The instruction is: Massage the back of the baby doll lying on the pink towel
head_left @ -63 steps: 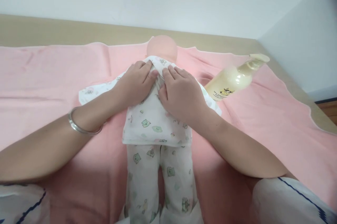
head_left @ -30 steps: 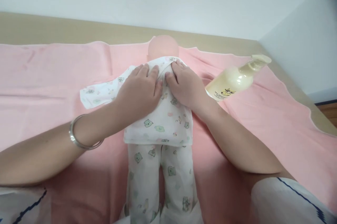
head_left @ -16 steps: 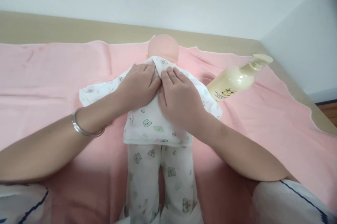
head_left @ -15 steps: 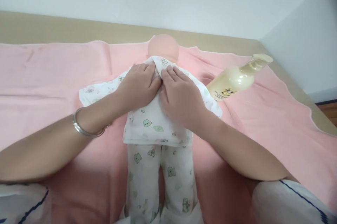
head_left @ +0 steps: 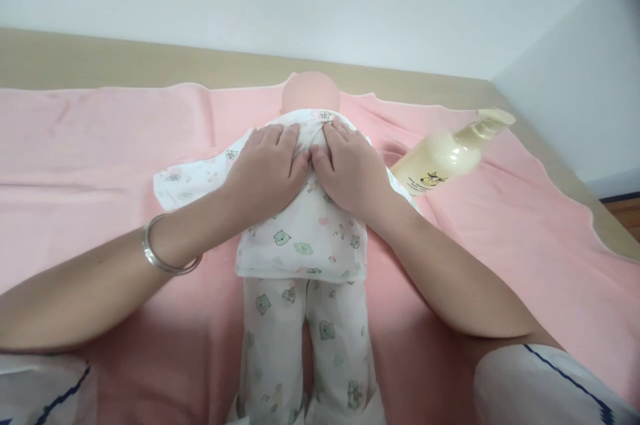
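A baby doll [head_left: 311, 90] lies face down with its head toward the wall. It wears a white printed top [head_left: 303, 255] and matching trousers [head_left: 275, 338]. My left hand [head_left: 267, 172] rests flat on the left side of the doll's upper back, fingers stretched toward the shoulder. On the right side of the back lies my right hand [head_left: 350, 172], also flat with its fingers extended. The two thumbs nearly meet over the middle of the back, where the cloth is wrinkled. A silver bangle [head_left: 167, 255] circles my left wrist.
A pink cloth [head_left: 90, 145] with creases covers the wooden tabletop [head_left: 125, 58]. To the right of the doll, a cream-coloured pump bottle [head_left: 445, 152] with a cow drawing lies tilted on the cloth. A white wall [head_left: 350, 5] stands behind the table.
My right hand has shifted slightly up and outward, and its thumb now lies apart from the fingers. The top's folded collar area looks flatter. My left hand stays nearly in place.
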`<state>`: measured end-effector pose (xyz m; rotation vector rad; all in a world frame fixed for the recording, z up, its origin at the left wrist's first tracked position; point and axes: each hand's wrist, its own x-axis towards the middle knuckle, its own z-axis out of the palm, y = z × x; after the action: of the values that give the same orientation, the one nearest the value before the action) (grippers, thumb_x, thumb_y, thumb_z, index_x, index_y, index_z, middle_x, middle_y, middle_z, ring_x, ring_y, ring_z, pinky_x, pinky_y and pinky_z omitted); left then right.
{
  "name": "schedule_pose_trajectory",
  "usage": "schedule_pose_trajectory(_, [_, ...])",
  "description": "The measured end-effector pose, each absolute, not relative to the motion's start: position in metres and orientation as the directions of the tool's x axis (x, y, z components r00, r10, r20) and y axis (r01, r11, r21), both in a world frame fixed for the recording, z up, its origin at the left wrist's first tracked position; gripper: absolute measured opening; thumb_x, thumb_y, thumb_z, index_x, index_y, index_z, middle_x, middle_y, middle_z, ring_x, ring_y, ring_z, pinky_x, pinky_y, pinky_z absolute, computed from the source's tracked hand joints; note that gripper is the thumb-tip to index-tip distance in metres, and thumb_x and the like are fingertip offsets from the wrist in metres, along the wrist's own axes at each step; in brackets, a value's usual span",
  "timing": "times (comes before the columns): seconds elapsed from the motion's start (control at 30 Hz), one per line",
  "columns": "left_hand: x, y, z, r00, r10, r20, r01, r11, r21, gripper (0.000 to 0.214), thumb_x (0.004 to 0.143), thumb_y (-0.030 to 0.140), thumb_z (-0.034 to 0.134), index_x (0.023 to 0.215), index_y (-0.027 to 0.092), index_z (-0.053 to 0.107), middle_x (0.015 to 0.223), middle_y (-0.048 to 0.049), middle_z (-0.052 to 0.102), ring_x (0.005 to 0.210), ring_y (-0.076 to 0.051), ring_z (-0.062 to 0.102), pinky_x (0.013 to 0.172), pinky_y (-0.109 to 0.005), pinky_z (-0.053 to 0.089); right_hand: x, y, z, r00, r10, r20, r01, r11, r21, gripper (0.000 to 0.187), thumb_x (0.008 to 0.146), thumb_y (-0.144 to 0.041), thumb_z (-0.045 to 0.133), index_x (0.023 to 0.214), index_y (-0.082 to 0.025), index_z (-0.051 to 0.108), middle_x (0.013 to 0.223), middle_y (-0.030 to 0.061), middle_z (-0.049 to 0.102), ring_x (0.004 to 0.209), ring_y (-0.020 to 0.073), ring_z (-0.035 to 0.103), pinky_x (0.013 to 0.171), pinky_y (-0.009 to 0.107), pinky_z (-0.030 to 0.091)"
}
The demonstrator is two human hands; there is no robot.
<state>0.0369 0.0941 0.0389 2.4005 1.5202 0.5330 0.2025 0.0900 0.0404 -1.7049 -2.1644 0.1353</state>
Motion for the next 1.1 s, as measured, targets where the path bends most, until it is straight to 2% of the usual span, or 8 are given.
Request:
schedule_pose_trajectory(0.17, [0.04, 0.083, 0.042, 0.399, 0.905, 0.144, 0.802, -0.421, 0.424, 0.063, 0.102, 0.03, 0.029, 0.157, 0.002, 0.043, 0.165, -0.0248, 0.042, 0.158, -0.04, 0.035, 0.133, -0.063, 0.028, 0.204, 0.092, 0.036, -0.211, 0.941, 0.266, 0.913, 0.287, -0.291, 0.056, 0.107, -0.037, 0.032, 0.143, -0.003, 0.059, 0.157, 0.0238, 0.055, 0.151, 0.0368, 0.048, 0.126, 0.057, 0.038])
schedule_pose_trajectory(0.33, [0.04, 0.096, 0.037, 0.292, 0.953, 0.087, 0.736, -0.282, 0.616, 0.061, 0.099, 0.034, 0.036, 0.158, 0.023, 0.047, 0.172, -0.0081, 0.038, 0.163, -0.032, 0.03, 0.137, -0.06, 0.025, 0.206, 0.093, 0.038, -0.273, 0.936, 0.223, 0.917, 0.323, -0.232, 0.058, 0.108, -0.037, 0.031, 0.144, 0.002, 0.056, 0.158, 0.0285, 0.051, 0.15, 0.0384, 0.049, 0.126, 0.057, 0.038])
schedule_pose_trajectory(0.4, [0.04, 0.102, 0.033, 0.267, 0.958, 0.101, 0.723, -0.269, 0.637, 0.061, 0.1, 0.036, 0.035, 0.157, 0.024, 0.049, 0.172, -0.0073, 0.039, 0.163, -0.031, 0.032, 0.137, -0.059, 0.024, 0.207, 0.094, 0.039, -0.285, 0.937, 0.202, 0.92, 0.326, -0.217, 0.061, 0.108, -0.037, 0.031, 0.149, 0.004, 0.051, 0.161, 0.0292, 0.048, 0.153, 0.0386, 0.046, 0.128, 0.057, 0.037])
schedule_pose_trajectory(0.57, [0.038, 0.106, 0.028, 0.266, 0.952, 0.154, 0.727, -0.303, 0.616, 0.061, 0.1, 0.039, 0.034, 0.156, 0.021, 0.051, 0.171, -0.0086, 0.041, 0.161, -0.033, 0.033, 0.137, -0.059, 0.025, 0.208, 0.095, 0.04, -0.28, 0.945, 0.169, 0.925, 0.313, -0.214, 0.067, 0.108, -0.037, 0.03, 0.157, 0.007, 0.041, 0.166, 0.0295, 0.04, 0.159, 0.0387, 0.038, 0.13, 0.058, 0.032])
schedule_pose_trajectory(0.67, [0.036, 0.106, 0.028, 0.277, 0.948, 0.156, 0.736, -0.313, 0.6, 0.063, 0.1, 0.042, 0.036, 0.157, 0.02, 0.049, 0.171, -0.0089, 0.041, 0.163, -0.034, 0.031, 0.137, -0.059, 0.024, 0.207, 0.095, 0.04, -0.276, 0.947, 0.166, 0.925, 0.309, -0.22, 0.067, 0.107, -0.037, 0.031, 0.157, 0.007, 0.041, 0.166, 0.0286, 0.041, 0.158, 0.0385, 0.038, 0.13, 0.057, 0.033])
schedule_pose_trajectory(0.8, [0.035, 0.108, 0.031, 0.298, 0.948, 0.116, 0.77, -0.31, 0.557, 0.069, 0.098, 0.046, 0.036, 0.159, 0.013, 0.046, 0.172, -0.0139, 0.039, 0.162, -0.034, 0.033, 0.137, -0.056, 0.025, 0.206, 0.094, 0.041, -0.269, 0.95, 0.161, 0.928, 0.3, -0.22, 0.067, 0.107, -0.036, 0.032, 0.157, 0.007, 0.041, 0.166, 0.0283, 0.042, 0.158, 0.0389, 0.039, 0.131, 0.057, 0.033])
schedule_pose_trajectory(0.97, [0.037, 0.108, 0.033, 0.3, 0.947, 0.114, 0.792, -0.314, 0.523, 0.073, 0.097, 0.044, 0.033, 0.16, 0.008, 0.043, 0.171, -0.0161, 0.039, 0.161, -0.034, 0.033, 0.136, -0.055, 0.026, 0.208, 0.095, 0.047, -0.283, 0.953, 0.107, 0.937, 0.299, -0.179, 0.066, 0.108, -0.035, 0.033, 0.159, 0.007, 0.038, 0.168, 0.0289, 0.038, 0.159, 0.039, 0.037, 0.131, 0.056, 0.033])
schedule_pose_trajectory(1.1, [0.038, 0.107, 0.033, 0.302, 0.947, 0.111, 0.797, -0.315, 0.515, 0.076, 0.096, 0.043, 0.032, 0.161, 0.006, 0.042, 0.171, -0.0166, 0.04, 0.161, -0.034, 0.034, 0.136, -0.055, 0.027, 0.203, 0.088, 0.049, -0.279, 0.954, 0.111, 0.944, 0.294, -0.148, 0.064, 0.109, -0.034, 0.034, 0.159, 0.006, 0.039, 0.164, 0.0277, 0.045, 0.154, 0.04, 0.044, 0.128, 0.057, 0.037])
